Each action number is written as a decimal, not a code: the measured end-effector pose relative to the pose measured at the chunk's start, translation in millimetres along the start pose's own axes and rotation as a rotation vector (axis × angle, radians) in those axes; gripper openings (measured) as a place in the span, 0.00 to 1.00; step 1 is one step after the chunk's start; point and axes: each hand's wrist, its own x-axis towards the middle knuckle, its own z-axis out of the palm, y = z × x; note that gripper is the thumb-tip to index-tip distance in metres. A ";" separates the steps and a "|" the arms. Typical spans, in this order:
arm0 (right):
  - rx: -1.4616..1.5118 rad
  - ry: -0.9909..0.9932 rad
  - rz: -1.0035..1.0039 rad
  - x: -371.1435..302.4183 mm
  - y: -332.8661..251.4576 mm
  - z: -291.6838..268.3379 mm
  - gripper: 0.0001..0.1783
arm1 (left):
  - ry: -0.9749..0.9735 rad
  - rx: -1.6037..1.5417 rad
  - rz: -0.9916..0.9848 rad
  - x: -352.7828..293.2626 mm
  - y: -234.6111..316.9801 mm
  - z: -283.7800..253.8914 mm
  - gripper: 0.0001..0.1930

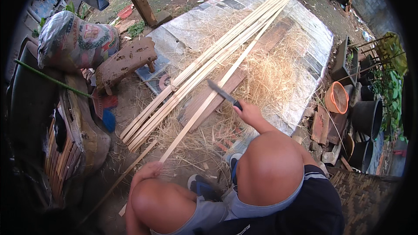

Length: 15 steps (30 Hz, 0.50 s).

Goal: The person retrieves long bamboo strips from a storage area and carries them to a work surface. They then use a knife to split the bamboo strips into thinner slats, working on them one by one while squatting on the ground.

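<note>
Bare knees [271,159]: they stand bent just behind the work, without cover; a blade that slips toward the body could reach them.
Bare left hand [150,170]: its fingers are closed around the near part of a long, flat, pale wooden strip [190,125], beside the left knee. If the strip slides in this grip, a splinter could enter the skin.
Bare right hand [249,113]: it grips the black handle of a knife with a straight grey metal blade [222,91].
Blade: it crosses the strip at the middle. From where I stand, I cannot tell if it bites or which way the edge looks. Too steep an angle could dig in and split the wood.
Strip: it runs slanting from the left hand across a dark brown, flat wooden board [201,108]; only one hand holds it, so it could twist under uneven pressure.
Curly straw-coloured shavings [274,78]: they lie heaped beside the board, and could make its footing loose.
Bundle of pale, narrow wooden strips [204,72]: it rests close alongside; a wide stroke could knock it.
Silvery printed sheet [310,30]: it spreads beneath and beyond; if it wrinkles, the board could shift.
</note>
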 end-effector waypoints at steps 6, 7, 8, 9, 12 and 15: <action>0.071 -0.045 0.037 -7.2 -23.2 8.3 0.26 | 0.464 0.605 0.337 53.8 15.9 44.7 0.18; 0.029 -0.132 -0.147 -34.8 -45.0 16.5 0.27 | 0.559 0.734 0.393 56.0 57.8 79.4 0.18; -0.003 -0.220 -0.340 -51.7 -60.6 20.6 0.27 | 0.666 0.869 0.441 50.9 80.0 95.3 0.18; -0.030 -0.191 -0.335 -49.7 -56.6 16.6 0.27 | 0.696 0.886 0.441 50.6 78.2 96.4 0.18; -0.015 0.039 -0.086 -18.2 -9.3 0.2 0.27 | 0.718 0.973 0.358 29.6 66.7 87.9 0.19; -0.002 0.130 0.233 16.5 22.4 -31.9 0.25 | 0.691 1.089 0.234 9.6 74.0 76.5 0.20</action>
